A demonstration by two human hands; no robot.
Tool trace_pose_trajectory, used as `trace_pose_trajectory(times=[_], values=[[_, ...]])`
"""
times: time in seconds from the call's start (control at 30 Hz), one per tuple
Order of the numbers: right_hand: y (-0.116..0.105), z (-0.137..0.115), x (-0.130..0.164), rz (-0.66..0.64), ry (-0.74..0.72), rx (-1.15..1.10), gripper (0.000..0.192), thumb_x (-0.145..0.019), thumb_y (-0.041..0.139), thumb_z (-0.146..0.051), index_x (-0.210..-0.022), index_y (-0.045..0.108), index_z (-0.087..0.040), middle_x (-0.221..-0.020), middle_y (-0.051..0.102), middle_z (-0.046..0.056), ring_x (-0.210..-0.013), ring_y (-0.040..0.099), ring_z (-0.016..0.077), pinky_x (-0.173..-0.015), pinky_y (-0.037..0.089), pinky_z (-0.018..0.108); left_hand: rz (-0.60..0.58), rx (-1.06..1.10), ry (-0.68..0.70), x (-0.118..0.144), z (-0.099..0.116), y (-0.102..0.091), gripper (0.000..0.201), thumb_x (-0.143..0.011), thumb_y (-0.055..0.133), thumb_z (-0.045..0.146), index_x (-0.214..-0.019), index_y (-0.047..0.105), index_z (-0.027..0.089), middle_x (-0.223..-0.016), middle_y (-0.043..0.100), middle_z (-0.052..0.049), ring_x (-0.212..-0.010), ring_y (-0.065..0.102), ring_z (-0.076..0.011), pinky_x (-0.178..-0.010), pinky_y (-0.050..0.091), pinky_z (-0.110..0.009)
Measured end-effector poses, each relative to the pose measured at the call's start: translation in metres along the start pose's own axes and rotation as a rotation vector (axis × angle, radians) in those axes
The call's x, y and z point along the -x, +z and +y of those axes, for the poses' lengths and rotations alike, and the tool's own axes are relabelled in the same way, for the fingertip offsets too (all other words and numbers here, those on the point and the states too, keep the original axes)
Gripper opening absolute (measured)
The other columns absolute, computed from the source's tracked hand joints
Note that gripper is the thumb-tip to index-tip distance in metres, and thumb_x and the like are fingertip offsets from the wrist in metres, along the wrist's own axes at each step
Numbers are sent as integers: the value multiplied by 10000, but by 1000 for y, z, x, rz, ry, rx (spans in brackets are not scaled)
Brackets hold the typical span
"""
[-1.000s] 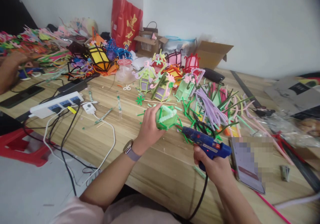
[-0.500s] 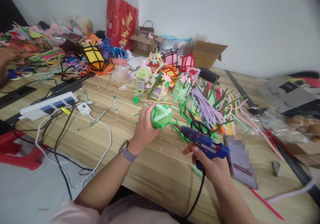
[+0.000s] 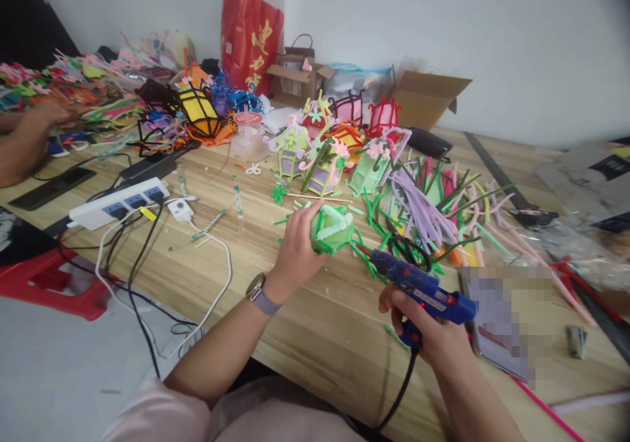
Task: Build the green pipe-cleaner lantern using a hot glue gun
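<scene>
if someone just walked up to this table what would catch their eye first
Probably the blue glue gun in the right hand, its tip aimed at the small green pipe-cleaner lantern held by the left hand over the wooden table. Behind them sits a bright cluster of finished lanterns, with a loose heap of pipe cleaners to the right.

Small green pipe-cleaner lantern [image 3: 332,229] with pale fuzzy rim, tipped on its side, held just above the wooden table, blue glue gun [image 3: 423,291] with black cord, gripped, nozzle angled toward the lantern's edge
</scene>
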State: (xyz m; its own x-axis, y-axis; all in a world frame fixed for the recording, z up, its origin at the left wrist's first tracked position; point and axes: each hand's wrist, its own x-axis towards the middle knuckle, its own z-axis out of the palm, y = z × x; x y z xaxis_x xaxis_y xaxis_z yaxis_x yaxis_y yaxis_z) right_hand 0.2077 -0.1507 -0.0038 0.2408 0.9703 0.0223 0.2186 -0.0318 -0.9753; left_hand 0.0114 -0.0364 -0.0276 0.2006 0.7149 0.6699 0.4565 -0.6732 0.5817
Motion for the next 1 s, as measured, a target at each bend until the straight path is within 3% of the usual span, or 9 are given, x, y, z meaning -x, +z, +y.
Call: trace_pose_trajectory(times=[0.27, 1.0], values=[[1, -10, 2, -73, 29, 114, 478, -792, 628, -513, -432, 519, -218, -415, 531, 13, -394, 490, 133, -419, 398, 271, 20, -3, 50, 0, 0, 1, 761, -767, 704, 230, -1421, 314, 202, -1261, 536, -144, -1187, 502, -287, -1015, 435, -442], [2, -4, 4, -22, 38, 205, 522, -804, 601, -538, -407, 477, -221, -384, 494, 4, -367, 464, 118, -404, 391, 252, 36, -12, 88, 0, 2, 0, 748, -771, 684, 204, -1422, 315, 192, -1230, 547, -143, -1159, 516, -282, -990, 449, -441]])
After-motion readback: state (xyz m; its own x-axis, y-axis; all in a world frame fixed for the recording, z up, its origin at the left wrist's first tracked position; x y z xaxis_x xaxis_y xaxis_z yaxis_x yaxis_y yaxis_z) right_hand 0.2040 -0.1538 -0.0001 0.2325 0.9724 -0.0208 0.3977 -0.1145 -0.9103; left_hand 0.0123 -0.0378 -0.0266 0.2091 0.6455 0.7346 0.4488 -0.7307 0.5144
